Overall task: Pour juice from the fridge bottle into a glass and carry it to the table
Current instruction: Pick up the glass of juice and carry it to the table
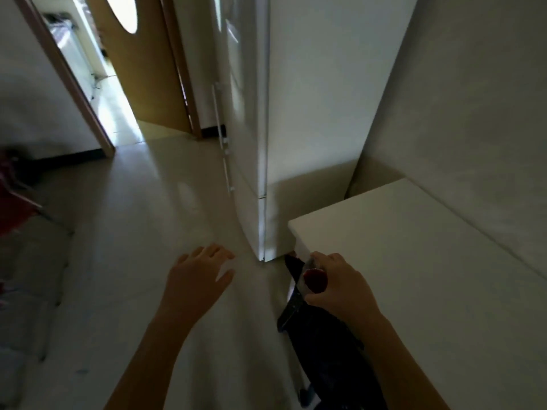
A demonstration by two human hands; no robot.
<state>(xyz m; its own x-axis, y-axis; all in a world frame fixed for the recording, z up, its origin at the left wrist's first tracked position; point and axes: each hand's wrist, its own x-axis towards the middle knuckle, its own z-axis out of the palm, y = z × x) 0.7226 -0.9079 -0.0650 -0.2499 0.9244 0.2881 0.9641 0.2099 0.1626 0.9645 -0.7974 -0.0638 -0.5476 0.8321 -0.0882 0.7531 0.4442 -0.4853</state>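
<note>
Carrying step, apparently: right hand [334,284] grips a clear glass of dark red juice [316,279] beside the white worktop [429,261], left hand [196,276] open and empty; next, set it down level.

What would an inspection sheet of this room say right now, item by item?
Surface: white counter, bare where visible.
Job's things: glass of dark red juice in the right hand; white fridge shut; bottle not seen.
Clutter: red chair at the left edge.
Grips: right hand curled round the glass; left hand open, holding nothing.
Cables: nothing seen.
Surroundings: pale tiled floor, open wooden door onto a bright room.
</note>
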